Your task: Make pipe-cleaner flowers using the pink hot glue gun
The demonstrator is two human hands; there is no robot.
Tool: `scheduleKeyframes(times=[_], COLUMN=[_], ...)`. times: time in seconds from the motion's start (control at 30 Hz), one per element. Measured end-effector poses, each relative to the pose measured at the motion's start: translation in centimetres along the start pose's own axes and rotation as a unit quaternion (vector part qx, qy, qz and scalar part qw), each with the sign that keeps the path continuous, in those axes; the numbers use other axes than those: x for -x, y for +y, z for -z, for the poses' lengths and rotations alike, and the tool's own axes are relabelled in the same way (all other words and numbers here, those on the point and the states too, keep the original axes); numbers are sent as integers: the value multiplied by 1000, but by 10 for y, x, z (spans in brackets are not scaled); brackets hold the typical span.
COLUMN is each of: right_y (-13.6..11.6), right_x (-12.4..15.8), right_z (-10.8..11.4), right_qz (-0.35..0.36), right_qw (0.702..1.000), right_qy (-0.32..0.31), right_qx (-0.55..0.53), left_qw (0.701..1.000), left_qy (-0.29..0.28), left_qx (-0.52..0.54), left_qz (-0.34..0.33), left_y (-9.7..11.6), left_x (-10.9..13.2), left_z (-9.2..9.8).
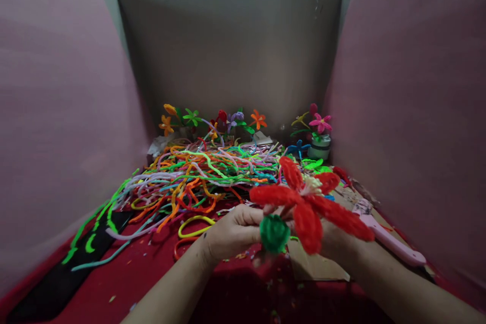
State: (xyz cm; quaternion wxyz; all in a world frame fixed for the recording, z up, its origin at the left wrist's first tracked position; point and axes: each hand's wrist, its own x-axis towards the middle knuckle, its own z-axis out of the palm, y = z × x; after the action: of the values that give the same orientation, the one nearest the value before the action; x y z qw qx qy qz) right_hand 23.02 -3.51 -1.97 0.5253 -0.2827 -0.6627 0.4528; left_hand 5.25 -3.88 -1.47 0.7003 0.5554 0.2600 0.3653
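A large red pipe-cleaner flower (309, 221) with a pale yellow centre is held up close to me, its petals spread wide. Behind its lower petals is my right hand (337, 241), closed around the flower's hidden stem side, fingers mostly covered. My left hand (239, 230) comes in from the left, closed, with thumb and fingers pinching at a rounded dark green pipe-cleaner piece (274, 233). This green piece sits just left of the lowest red petal; whether it is joined to the flower is hidden. The two hands are close together, over the red tabletop (152, 276).
A big heap of coloured pipe cleaners (212, 167) spreads behind the hands. Finished flowers stand along the back, some by a small jar (319, 147). On the right lie a pink-handled tool (395, 240) and cardboard (319, 263). Pink walls (56, 111) flank the space.
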Motion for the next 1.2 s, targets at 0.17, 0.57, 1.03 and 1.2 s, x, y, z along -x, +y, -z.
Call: scheduleKeyframes(times=[0.17, 0.57, 1.03, 1.2], right_y=[-4, -1, -21, -17], right_x=[-8, -18, -23, -17], right_z=[-8, -2, -7, -13], right_qz=[-35, -59, -142, -80], right_qw=[999, 993, 960, 987], right_qy=[17, -11, -210, -101], right_qx=[-31, -98, -117, -93], left_qw=[992, 993, 993, 997], left_qy=[82, 52, -87, -71], left_qx=[-47, 4, 82, -3], left_qz=[-85, -102, -10, -38], left_y=[1, -12, -13, -4], left_x=[-10, -12, -7, -8], left_z=[-17, -6, 12, 13])
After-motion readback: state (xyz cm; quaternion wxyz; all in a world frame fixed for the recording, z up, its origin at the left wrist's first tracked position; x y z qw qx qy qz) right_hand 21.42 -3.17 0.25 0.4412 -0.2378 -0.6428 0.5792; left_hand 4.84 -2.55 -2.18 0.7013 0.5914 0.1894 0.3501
